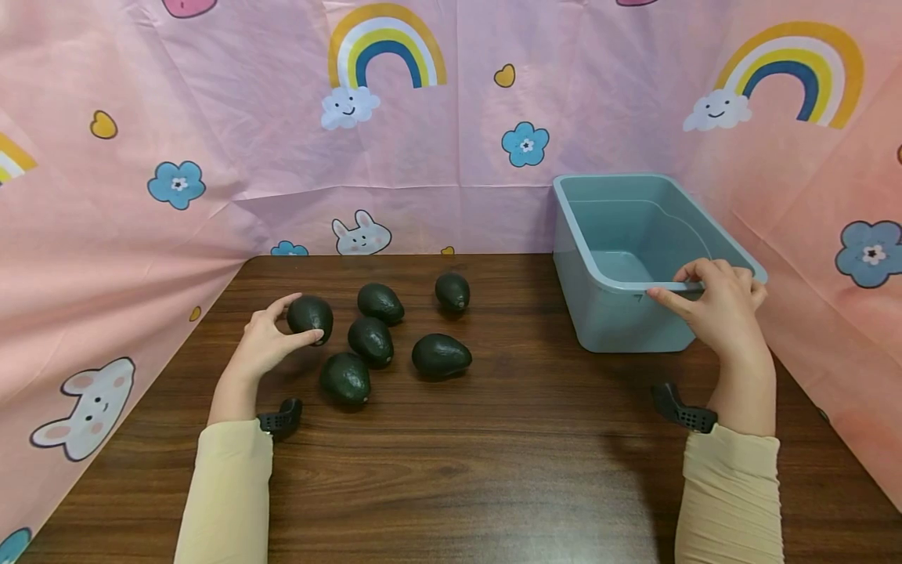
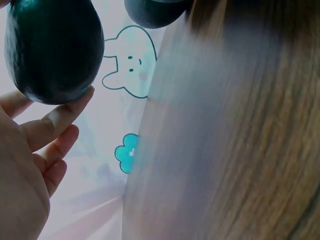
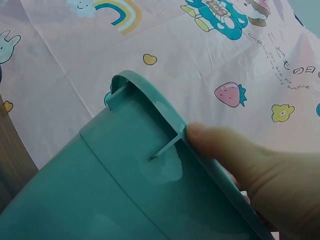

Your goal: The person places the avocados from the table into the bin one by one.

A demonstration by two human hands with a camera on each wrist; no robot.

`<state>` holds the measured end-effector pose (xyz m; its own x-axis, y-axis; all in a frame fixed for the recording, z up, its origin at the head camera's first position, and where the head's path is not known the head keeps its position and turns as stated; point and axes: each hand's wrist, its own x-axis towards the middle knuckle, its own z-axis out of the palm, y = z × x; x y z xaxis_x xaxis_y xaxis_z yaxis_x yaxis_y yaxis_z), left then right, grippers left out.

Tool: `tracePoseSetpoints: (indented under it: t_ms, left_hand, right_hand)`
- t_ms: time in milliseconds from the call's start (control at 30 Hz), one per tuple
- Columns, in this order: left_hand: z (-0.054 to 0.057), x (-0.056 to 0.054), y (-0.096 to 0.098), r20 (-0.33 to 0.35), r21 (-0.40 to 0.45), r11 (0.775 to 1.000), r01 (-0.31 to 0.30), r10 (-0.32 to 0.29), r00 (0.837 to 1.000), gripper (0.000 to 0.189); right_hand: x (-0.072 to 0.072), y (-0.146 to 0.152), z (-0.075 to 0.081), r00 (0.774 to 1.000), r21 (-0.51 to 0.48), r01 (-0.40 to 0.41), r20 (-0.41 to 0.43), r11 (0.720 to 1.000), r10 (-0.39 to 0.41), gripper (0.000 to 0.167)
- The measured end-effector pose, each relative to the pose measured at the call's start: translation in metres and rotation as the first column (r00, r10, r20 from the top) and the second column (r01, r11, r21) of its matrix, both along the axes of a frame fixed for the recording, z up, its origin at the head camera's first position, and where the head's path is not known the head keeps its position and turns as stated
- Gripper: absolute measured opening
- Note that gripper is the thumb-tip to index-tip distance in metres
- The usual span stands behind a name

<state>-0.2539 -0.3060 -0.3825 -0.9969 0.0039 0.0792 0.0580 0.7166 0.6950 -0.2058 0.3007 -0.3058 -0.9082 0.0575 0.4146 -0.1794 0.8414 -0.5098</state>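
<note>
At the left of the table, my left hand (image 1: 264,341) pinches a dark green avocado (image 1: 310,317) between thumb and fingers. The left wrist view shows this avocado (image 2: 55,50) large, with fingertips against its lower end. Just right of that hand lie several more avocados, among them one in front (image 1: 345,380), one at the back (image 1: 452,293) and one on its side (image 1: 441,356). My right hand (image 1: 726,309) grips the near rim of a blue-green plastic bin (image 1: 620,321). Seen from the right wrist, the thumb (image 3: 200,135) presses on the bin's rim (image 3: 160,107).
The bin stands at the back right of a dark brown wooden table (image 1: 451,470), its open top facing up. Pink patterned cloth (image 1: 458,157) hangs behind the table and along both sides. Each wrist wears a black camera mount.
</note>
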Motion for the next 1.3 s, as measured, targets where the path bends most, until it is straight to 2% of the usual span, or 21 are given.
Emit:
tracePoseSetpoints:
  t_ms: [367,700,967,1300]
  left_hand:
    - [0.011,0.001,0.011,-0.027,0.031,0.999,0.034,-0.033,0.999,0.092]
    - [0.027,0.004,0.034,-0.071,0.045,0.996,0.082,-0.078,0.994,0.087]
    - [0.036,0.008,0.054,-0.112,0.07,0.993,0.1,-0.091,0.99,0.083]
    - [0.039,0.011,0.079,-0.104,0.096,0.986,0.136,-0.126,0.987,0.082]
  right_hand:
    - [-0.003,-0.006,0.0,0.998,0.044,0.063,-0.009,0.997,-0.062,0.061]
    - [-0.004,-0.009,0.001,0.997,0.065,0.081,0.013,0.995,-0.082,0.064]
    - [-0.005,-0.009,0.0,0.996,0.067,0.083,0.018,0.994,-0.084,0.065]
    - [-0.005,-0.008,-0.001,0.997,0.067,0.078,0.012,0.995,-0.079,0.065]
